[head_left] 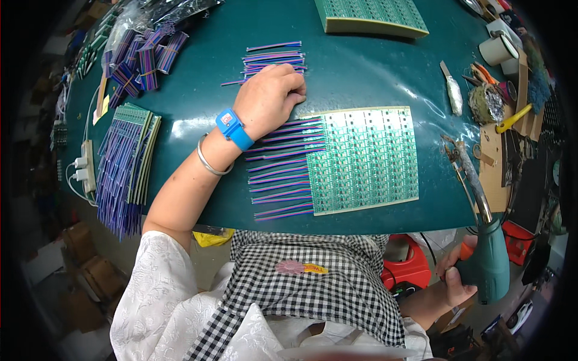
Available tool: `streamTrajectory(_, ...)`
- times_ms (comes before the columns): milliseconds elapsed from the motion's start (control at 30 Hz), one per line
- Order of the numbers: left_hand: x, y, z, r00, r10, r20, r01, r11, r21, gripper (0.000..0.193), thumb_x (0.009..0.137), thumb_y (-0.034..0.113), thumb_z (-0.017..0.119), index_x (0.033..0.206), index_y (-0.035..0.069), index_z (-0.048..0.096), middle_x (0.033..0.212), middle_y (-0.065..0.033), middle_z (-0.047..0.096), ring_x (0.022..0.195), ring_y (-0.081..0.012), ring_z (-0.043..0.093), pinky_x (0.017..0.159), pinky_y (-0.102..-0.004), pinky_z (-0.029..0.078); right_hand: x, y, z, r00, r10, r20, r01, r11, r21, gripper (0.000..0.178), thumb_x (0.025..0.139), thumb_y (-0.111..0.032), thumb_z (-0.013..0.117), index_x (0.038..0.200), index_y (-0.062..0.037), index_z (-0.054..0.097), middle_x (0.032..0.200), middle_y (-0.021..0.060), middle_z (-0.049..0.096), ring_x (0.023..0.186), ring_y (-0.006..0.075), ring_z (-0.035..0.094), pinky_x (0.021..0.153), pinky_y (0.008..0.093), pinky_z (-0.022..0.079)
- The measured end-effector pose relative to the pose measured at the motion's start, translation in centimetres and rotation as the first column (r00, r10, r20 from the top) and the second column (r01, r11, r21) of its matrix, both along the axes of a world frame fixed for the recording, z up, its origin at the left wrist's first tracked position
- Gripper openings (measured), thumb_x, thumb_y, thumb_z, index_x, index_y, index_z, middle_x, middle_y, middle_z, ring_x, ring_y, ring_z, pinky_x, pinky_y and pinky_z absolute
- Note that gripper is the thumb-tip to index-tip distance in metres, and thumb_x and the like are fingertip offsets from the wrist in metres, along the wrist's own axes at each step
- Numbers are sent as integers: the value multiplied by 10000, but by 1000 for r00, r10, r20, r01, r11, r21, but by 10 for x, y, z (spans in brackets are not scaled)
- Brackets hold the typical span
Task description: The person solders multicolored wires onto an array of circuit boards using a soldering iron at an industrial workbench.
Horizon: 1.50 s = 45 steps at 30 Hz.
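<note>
My left hand (271, 93), with a blue watch on its wrist, rests at the near edge of a small pile of purple, blue and red wires (274, 58). Its fingers are curled together, and their tips are hidden. Just nearer lies a green circuit board panel (364, 162), flat on the table, with short multicoloured wires (280, 180) sticking out from its left edge. My right hand (456, 287) is wrapped round the handle of a green soldering gun (492, 262) off the table's near right edge. The gun's metal barrel and tip point up over the table.
Wired panels (129, 162) are stacked at the left, beside a white power strip (88, 165). Behind them lie tied wire bundles (147, 60). More bare panels (373, 17) sit at the far side. On the right are a white mug (498, 49), a taped knife (451, 90) and a solder coil (486, 102).
</note>
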State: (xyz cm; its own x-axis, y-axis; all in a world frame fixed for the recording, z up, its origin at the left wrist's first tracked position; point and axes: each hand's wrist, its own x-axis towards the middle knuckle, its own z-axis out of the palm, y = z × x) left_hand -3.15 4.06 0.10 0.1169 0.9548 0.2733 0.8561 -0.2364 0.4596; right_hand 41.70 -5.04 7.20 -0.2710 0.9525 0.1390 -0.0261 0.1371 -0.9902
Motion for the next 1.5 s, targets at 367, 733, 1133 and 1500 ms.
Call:
streamTrajectory(367,2,2,8,997,-80,-12,79,918,390,147,857,-23,699,988,36,667,879,-88,697,780,-276,669,692,-337,543,-52,-4,-20,988,8,-153,-56,950,-308,668,750,-31,758,1357,84,506,704,79,573,565,169,546,541,269,461)
streamTrajectory(733,9,-9,18,997,-75,-36,82,945,315,204,812,54,742,1005,62,674,859,-91,697,802,-301,684,695,-392,566,-54,-6,-37,988,89,-124,-126,934,-335,670,777,-102,793,1321,105,463,707,98,557,524,161,524,469,281,459)
streamTrajectory(1133,50,-75,-1,967,-210,145,199,976,82,243,733,15,685,975,24,680,888,-88,608,766,-273,605,648,-379,530,-34,-29,-64,813,448,372,-350,886,-303,677,806,-106,774,1408,7,483,766,59,552,623,159,525,574,301,432)
streamTrajectory(1500,52,-78,-1,970,-203,130,191,977,98,416,640,-115,697,1038,3,711,918,-98,623,749,-254,618,638,-359,528,-46,-25,-65,834,460,306,-378,879,-291,648,809,-87,742,1403,-6,495,779,77,591,650,168,547,611,306,448)
